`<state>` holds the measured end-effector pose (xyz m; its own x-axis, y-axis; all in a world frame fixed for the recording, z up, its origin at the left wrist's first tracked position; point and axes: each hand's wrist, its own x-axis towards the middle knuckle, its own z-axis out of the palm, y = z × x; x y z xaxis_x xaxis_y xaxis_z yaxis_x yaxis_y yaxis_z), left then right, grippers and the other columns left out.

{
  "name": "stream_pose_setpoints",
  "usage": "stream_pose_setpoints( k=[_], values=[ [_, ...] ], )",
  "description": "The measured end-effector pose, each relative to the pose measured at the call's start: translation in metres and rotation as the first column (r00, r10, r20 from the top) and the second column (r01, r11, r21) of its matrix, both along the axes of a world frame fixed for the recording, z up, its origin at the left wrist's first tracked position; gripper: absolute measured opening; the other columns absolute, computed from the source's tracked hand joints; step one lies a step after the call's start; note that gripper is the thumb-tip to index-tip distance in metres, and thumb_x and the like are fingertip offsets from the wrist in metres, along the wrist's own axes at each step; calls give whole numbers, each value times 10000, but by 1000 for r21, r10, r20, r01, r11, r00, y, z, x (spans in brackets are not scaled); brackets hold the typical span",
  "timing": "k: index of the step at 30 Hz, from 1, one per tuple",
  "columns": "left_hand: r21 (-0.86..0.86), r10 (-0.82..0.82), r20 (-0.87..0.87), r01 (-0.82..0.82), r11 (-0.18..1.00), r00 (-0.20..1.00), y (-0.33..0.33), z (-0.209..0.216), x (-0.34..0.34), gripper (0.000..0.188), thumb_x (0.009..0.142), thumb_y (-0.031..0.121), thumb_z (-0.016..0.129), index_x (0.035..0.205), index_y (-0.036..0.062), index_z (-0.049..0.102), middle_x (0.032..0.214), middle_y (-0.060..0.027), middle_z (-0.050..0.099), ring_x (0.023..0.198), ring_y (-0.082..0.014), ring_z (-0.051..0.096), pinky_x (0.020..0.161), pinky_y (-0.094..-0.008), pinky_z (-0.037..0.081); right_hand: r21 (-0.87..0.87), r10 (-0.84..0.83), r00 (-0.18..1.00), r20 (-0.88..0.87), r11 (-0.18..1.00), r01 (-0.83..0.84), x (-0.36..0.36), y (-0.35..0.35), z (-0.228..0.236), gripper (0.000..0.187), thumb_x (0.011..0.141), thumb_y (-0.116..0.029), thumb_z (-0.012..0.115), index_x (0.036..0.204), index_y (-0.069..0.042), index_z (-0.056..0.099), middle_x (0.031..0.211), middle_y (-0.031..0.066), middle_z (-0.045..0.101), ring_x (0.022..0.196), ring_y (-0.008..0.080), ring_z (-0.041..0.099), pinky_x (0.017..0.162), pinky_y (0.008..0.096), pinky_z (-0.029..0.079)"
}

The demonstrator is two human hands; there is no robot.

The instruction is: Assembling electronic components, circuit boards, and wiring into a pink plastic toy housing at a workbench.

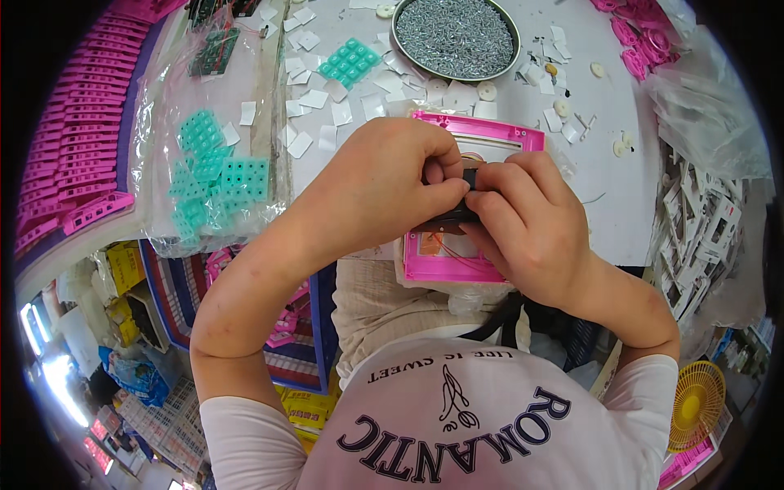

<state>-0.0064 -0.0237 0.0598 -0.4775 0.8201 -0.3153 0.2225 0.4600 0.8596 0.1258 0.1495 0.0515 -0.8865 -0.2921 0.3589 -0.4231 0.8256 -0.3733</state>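
A pink plastic housing [457,269] lies at the table's near edge, partly over my lap, with thin wires and a copper-coloured patch showing inside. Above its middle, my left hand [404,167] and my right hand [531,216] meet with bent fingers around a small black part [452,217]. My left fingers curl in and the thumb presses on it from the left. From the right, my right thumb and fingertips pinch it. Most of the black part is hidden behind my fingers, so its kind cannot be made out.
A round metal pan [457,41] full of screws stands behind the housing. White paper pieces [313,98] and teal rubber keypads [245,175] lie to the left. Pink casings [90,106] are stacked far left; bags of white parts [702,237] are on the right.
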Motion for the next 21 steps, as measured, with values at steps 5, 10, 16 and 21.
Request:
stream_pose_setpoints(
  k=[5,10,16,21],
  values=[
    [87,17,-139,-5,996,990,-1,-6,7,133,816,110,740,852,-2,677,704,-17,603,643,-75,545,592,-250,459,48,-4,1000,-14,999,4,-1,-5,-1,401,588,-47,797,951,13,637,1057,126,644,908,325,597,732,396,536],
    [102,49,-195,-29,994,980,0,-13,7,152,810,129,731,844,-4,666,679,-16,576,635,-84,522,580,-258,441,127,-26,999,46,992,20,-1,-6,8,434,585,-48,787,991,25,651,1080,130,644,923,313,604,747,383,545],
    [15,9,-126,-7,1000,992,6,-10,-2,154,814,138,723,842,-1,663,657,-3,551,611,-80,478,555,-261,402,124,-14,995,95,992,2,-5,4,8,363,688,-160,756,1004,-12,657,999,89,609,936,275,579,750,345,538],
    [65,26,-79,-21,998,997,1,-14,-2,156,865,150,725,841,4,675,659,1,562,589,-63,469,542,-249,392,-82,4,983,185,997,12,-2,16,9,474,700,-86,810,1127,-25,614,1043,119,620,988,331,590,809,400,543]
  ],
)
